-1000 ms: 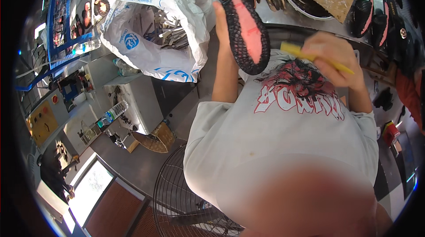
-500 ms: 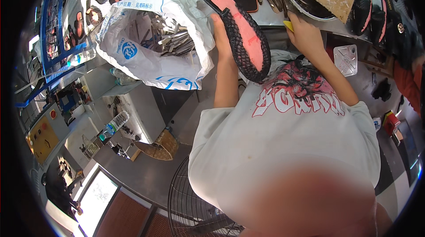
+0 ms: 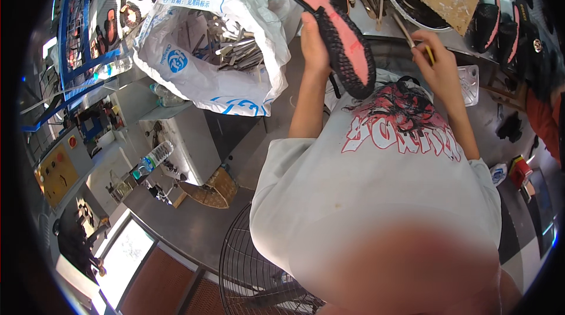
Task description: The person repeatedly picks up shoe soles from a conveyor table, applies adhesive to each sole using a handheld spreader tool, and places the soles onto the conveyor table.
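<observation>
The left hand [image 3: 315, 44] is raised in front of the chest, forearm rising steeply and thumb along the edge of a long black shoe piece with a textured, woven-looking surface and a pink panel [image 3: 348, 41]; its grip is closed around the piece, though the fingers behind are hidden. The right hand [image 3: 436, 59] is held farther right with elbow bent, its grip pinching a thin pale stick [image 3: 405, 31] that slants up and left to the near edge of the grey bench [image 3: 366, 25]; a small bright yellow piece [image 3: 430, 55] shows between its fingers. The shoe piece hangs tilted in the air between the hands, pink face toward the camera, one end up and left, the broader rounded end down over the shirt. The pink panel is smooth, framed by bumpy black material, and bears faint reddish marks too small to read. For writing, the open white plastic bag [image 3: 268, 82], full of flat strips, carries blue characters along its rim and a round blue emblem; the pale grey shirt [image 3: 365, 180] shows a red-and-black picture above large, red-outlined white letters.
</observation>
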{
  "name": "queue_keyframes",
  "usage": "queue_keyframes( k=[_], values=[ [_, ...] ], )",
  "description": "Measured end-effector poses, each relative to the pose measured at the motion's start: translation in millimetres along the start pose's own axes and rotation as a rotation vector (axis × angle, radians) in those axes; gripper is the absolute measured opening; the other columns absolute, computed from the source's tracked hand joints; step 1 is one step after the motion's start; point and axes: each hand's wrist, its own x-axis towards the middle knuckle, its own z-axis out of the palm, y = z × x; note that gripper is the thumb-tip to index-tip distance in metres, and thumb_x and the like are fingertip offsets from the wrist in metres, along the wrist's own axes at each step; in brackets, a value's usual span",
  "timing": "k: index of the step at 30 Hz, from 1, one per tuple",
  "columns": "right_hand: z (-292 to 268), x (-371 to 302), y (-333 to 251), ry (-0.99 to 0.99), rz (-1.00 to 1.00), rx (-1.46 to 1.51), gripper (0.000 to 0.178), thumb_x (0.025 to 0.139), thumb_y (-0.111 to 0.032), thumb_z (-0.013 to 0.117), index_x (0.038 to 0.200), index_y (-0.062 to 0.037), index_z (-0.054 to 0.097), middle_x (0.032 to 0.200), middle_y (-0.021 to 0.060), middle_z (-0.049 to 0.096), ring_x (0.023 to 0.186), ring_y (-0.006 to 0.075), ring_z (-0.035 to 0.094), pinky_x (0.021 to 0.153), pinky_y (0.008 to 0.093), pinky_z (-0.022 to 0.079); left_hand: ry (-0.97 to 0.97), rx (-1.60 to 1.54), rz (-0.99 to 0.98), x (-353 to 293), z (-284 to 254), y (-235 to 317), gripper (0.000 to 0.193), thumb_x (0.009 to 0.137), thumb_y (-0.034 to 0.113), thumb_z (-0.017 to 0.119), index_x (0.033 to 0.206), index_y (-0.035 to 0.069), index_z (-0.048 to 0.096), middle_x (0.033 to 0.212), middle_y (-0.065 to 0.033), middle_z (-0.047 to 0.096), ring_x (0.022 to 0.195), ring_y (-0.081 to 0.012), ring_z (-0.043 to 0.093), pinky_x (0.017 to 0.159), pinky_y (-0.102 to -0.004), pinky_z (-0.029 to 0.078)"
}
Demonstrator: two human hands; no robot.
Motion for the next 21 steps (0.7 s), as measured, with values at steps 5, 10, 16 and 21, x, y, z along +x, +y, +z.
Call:
queue_keyframes(
  k=[5,10,16,21],
  values=[
    [-8.4,1.0,-38.5,-0.011,-0.068,0.403,0.03,0.087,-0.002,0.054,0.117,-0.0061,0.057,0.076,0.0019,0.06,0.071,0.0074,0.055,0.065,0.0221,0.044,-0.283,0.106,0.17,-4.5,18.5,-6.8,0.067,0.096,0.057,0.025,0.099,-0.003,0.057,0.085,-0.0074,0.063,0.073,-0.0141,0.059,0.067,-0.0269,0.048],
    [-9.5,13.7,-55.5,-0.095,-0.1,0.43,0.031,0.088,-0.005,0.055,0.118,-0.0056,0.059,0.075,0.0025,0.06,0.072,0.0069,0.055,0.067,0.0212,0.044,-0.35,0.106,0.24,-12.4,44.5,-1.0,0.069,0.096,0.057,0.023,0.095,-0.003,0.058,0.084,-0.0092,0.064,0.073,-0.0151,0.06,0.066,-0.0275,0.048],
    [-14.1,12.7,-45.8,-0.15,-0.351,0.245,0.03,0.085,-0.001,0.058,0.115,-0.0011,0.061,0.087,0.0088,0.067,0.074,0.0156,0.061,0.069,0.0271,0.047,-0.438,0.276,0.269,-13.8,45.8,2.1,0.07,0.095,0.059,0.02,0.109,-0.002,0.053,0.091,-0.0108,0.062,0.078,-0.0183,0.061,0.069,-0.0293,0.05],
    [-30.3,5.6,-46.5,-0.071,-0.456,0.089,0.033,0.08,-0.004,0.063,0.113,-0.0056,0.063,0.09,0.0136,0.065,0.074,0.0268,0.061,0.07,0.029,0.048,-0.478,0.322,0.29,-11.6,43.2,-1.5,0.076,0.091,0.066,0.024,0.111,-0.002,0.053,0.091,-0.0103,0.062,0.078,-0.019,0.061,0.069,-0.0303,0.05]
  ],
)
